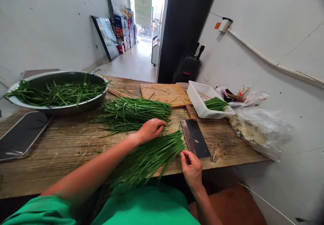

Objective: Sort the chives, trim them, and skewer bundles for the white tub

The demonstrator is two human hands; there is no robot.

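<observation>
A loose bunch of garlic chives (154,154) lies at the table's near edge, its cut ends fanned to the right. My right hand (191,167) is at those ends, thumb and forefinger pinched on a chive at the bunch's near corner. Between this bunch and a farther pile of garlic chives (134,111) is my left hand (151,130), palm down with fingers curled together. Whatever its fingertips may hold is too small to make out. Just right of the near bunch, a cleaver (196,139) rests flat, its wooden handle pointing away from me.
A large metal bowl (68,107) of loose greens stands at the left, with a phone (21,135) before it. Farther back lie a wooden cutting board (164,93) and a white plastic tub (215,113) holding cut chives. Plastic bags (263,127) crowd the right end against the wall.
</observation>
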